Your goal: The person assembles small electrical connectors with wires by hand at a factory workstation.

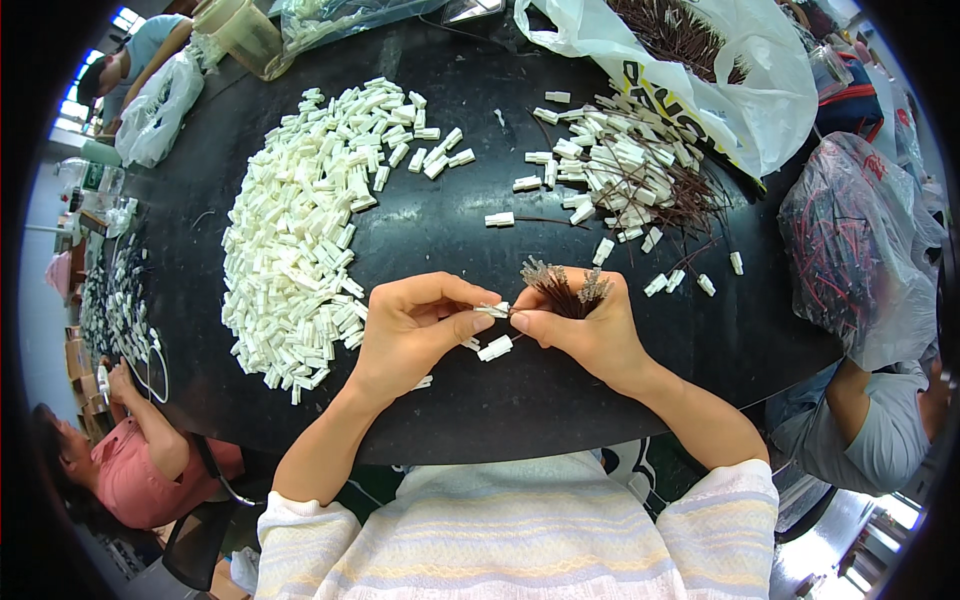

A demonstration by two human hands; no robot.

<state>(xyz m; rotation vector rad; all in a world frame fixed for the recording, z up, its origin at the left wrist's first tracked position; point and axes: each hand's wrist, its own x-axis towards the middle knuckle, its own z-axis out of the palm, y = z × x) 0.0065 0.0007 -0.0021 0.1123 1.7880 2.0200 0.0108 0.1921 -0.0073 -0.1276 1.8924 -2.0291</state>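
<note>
Between thumb and forefinger, my left hand (418,325) pinches a small white plastic connector housing (492,311). My right hand (590,325) is closed round a bundle of brown wires with metal terminals (565,285) at their tips. Its thumb and forefinger also pinch one brown wire, whose end meets the housing; how deep it sits inside is too small to tell. Just below the fingers another white housing (495,348) lies on the black table (450,415). To the left of my left hand spreads a large heap of loose white housings (295,240).
Far right lies a pile of housings with brown wires (640,180), beside an open plastic bag (770,100) of more brown wires. A tied clear bag (860,250) stands at the right edge. A tub (245,38) is at the far left. Other people sit at both sides.
</note>
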